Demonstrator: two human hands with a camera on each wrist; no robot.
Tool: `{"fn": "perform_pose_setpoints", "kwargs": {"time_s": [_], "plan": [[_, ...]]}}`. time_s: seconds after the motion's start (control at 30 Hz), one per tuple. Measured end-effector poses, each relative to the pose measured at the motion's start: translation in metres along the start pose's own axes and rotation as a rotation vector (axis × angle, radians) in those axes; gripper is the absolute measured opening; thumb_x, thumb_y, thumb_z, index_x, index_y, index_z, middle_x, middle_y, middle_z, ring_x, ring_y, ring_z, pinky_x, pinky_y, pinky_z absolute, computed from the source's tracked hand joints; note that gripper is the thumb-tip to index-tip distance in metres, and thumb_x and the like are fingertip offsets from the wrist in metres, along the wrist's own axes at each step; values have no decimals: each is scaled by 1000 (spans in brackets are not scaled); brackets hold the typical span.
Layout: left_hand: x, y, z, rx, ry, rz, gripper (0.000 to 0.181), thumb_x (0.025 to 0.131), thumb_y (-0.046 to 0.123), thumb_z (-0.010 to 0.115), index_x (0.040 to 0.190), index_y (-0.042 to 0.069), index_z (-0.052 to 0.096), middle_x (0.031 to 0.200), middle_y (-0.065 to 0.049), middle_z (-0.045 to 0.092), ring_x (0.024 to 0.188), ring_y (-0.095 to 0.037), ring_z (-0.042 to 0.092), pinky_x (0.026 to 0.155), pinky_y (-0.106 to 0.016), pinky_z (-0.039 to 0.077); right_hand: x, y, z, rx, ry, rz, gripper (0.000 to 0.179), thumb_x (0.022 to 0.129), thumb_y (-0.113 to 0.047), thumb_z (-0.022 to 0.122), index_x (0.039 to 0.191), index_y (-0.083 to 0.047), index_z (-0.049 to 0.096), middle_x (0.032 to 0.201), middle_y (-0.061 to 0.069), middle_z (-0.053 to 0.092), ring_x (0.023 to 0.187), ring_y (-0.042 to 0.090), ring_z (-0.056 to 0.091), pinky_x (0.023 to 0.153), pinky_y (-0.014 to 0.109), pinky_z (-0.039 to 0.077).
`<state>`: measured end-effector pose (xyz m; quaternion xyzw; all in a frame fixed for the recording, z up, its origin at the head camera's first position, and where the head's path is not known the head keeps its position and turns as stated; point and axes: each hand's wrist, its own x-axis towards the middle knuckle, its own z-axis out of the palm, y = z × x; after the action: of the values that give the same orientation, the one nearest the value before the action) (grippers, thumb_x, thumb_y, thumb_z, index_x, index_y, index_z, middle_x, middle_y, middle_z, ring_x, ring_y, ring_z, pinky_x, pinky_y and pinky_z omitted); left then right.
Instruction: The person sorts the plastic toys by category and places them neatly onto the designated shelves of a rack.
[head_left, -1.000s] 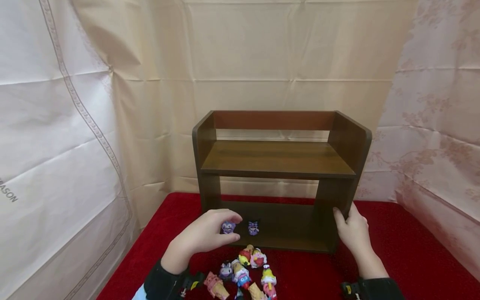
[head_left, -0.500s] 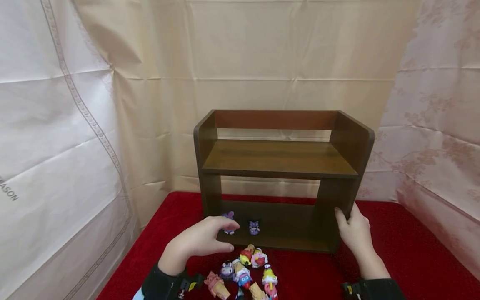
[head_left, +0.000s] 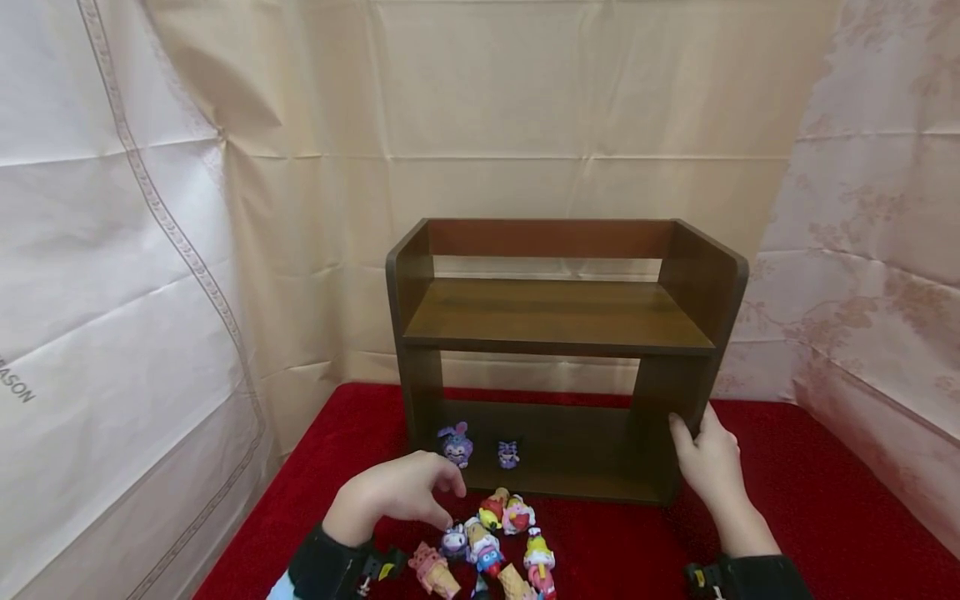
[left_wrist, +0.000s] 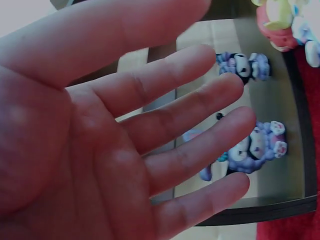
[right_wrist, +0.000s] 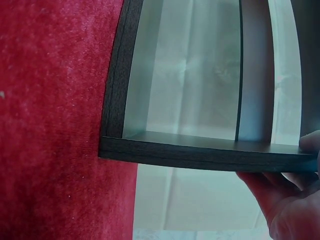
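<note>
My left hand [head_left: 401,490] is in front of the shelf's lower left, fingers spread and nothing in them, as the left wrist view also shows. Its fingertips are above a small purple-and-white figurine [head_left: 453,542] at the left of a pile of toys. A purple long-eared figurine [head_left: 456,445] stands on the lower board at the left, with a smaller purple figurine [head_left: 507,454] to its right. At the right side, my right hand [head_left: 708,462] grips the side panel of the brown wooden shelf [head_left: 558,343], thumb inside and fingers outside.
Several colourful figurines lie on the red cloth [head_left: 600,550] before the shelf, among them a pink ice-cream-cone figurine [head_left: 433,571] and a yellow-and-pink one [head_left: 538,557]. Beige sheeting [head_left: 525,100] hangs behind the shelf.
My left hand has let go of the long-eared figurine on the lower board and moved back and down toward the pile. The right hand stays on the side panel.
</note>
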<state>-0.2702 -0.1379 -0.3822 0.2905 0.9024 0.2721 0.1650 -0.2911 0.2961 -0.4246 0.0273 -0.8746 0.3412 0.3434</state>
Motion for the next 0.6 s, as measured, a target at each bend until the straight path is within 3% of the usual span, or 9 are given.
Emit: {"fn": "perform_pose_setpoints", "kwargs": {"time_s": [0.3, 0.6], "plan": [[9, -3, 11, -3, -57, -73, 27, 79, 10, 87, 102, 18, 74, 97, 4, 68, 89, -14, 60, 75, -35, 56, -1, 0, 0, 2, -5, 4, 30, 103, -16, 57, 126, 2, 54, 112, 35, 66, 94, 52, 66, 72, 65, 53], [12, -4, 16, 10, -70, -135, 28, 79, 11, 88, 100, 20, 73, 93, 6, 66, 84, -14, 58, 73, -36, 55, 0, 1, 0, 11, -10, -3, 32, 103, -15, 57, 128, 3, 53, 114, 34, 65, 94, 50, 67, 72, 63, 54]]}}
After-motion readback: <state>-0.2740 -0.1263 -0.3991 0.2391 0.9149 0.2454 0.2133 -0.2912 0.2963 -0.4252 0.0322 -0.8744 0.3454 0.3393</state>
